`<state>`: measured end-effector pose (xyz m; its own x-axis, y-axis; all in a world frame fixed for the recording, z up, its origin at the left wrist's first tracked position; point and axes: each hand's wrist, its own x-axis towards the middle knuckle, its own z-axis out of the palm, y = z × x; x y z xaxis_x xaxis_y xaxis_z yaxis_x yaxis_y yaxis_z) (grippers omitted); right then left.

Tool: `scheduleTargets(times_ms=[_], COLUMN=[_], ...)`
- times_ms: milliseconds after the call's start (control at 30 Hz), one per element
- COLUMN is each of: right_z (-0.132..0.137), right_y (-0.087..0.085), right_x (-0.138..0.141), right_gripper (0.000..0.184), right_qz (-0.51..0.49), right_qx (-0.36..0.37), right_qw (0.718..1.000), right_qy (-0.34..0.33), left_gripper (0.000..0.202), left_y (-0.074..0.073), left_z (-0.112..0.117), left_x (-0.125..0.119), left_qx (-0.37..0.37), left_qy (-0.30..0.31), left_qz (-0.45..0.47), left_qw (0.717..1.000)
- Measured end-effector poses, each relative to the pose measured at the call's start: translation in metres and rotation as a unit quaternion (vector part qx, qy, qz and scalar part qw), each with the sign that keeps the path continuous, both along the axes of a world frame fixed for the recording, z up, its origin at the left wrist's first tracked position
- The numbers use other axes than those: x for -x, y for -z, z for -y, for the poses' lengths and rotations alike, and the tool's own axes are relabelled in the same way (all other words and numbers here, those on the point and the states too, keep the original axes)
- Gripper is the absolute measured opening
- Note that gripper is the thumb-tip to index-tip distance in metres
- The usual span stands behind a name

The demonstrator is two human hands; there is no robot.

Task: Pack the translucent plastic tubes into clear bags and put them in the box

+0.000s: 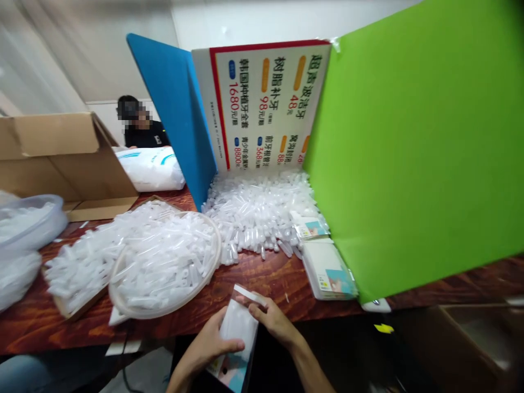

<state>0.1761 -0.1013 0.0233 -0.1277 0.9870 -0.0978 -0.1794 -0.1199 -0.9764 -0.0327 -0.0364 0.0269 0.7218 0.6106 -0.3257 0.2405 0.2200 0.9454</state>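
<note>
My left hand (207,345) grips a small clear pouch (237,327) by its lower side, thumb across the front; the pouch has a printed card at its bottom. My right hand (273,320) pinches the pouch's top edge, fingers closed on it. Both hands are at the near edge of the wooden table (266,281). Just beyond them a round shallow tray (164,262) is heaped with small clear plastic tubes. A larger pile of the same tubes (257,210) lies between the standing boards.
A blue board (172,109), a printed price board (262,103) and a green board (413,142) wall in the tube pile. Stacked pouches (327,270) lie by the green board. A cardboard box (61,158) and plastic bags (24,224) sit left. Another person (141,128) sits behind.
</note>
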Motion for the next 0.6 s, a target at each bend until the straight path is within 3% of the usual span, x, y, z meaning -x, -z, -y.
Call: scheduleTargets(times_ms=[133, 267, 367, 467, 533, 600], right_z=[0.011, 0.036, 0.083, 0.149, 0.189, 0.213], right_y=[-0.001, -0.008, -0.021, -0.046, -0.066, -0.086], right_x=[-0.002, -0.022, -0.071, -0.144, -0.188, -0.213], right_gripper=[0.052, 0.043, 0.035, 0.033, 0.035, 0.038], right_qz=[0.034, 0.077, 0.150, 0.304, 0.408, 0.486], right_qx=[0.005, 0.026, 0.060, 0.095, 0.076, 0.064], right_qw=[0.998, 0.989, 0.967, 0.925, 0.856, 0.697], right_qy=[0.046, 0.122, 0.197, 0.207, 0.309, 0.524], left_gripper=[0.087, 0.077, 0.066, 0.056, 0.053, 0.053], left_y=[0.004, 0.009, 0.016, 0.023, 0.026, 0.027], left_z=[-0.003, 0.003, 0.007, 0.006, 0.003, -0.001], left_x=[-0.014, -0.029, -0.037, -0.040, -0.041, -0.042], left_qx=[-0.027, 0.010, 0.024, -0.006, -0.010, -0.005], left_qy=[0.042, 0.065, 0.033, -0.006, -0.014, -0.015], left_qz=[-0.014, 0.017, 0.040, 0.029, 0.024, 0.017], left_qw=[0.999, 0.998, 0.998, 1.000, 1.000, 1.000])
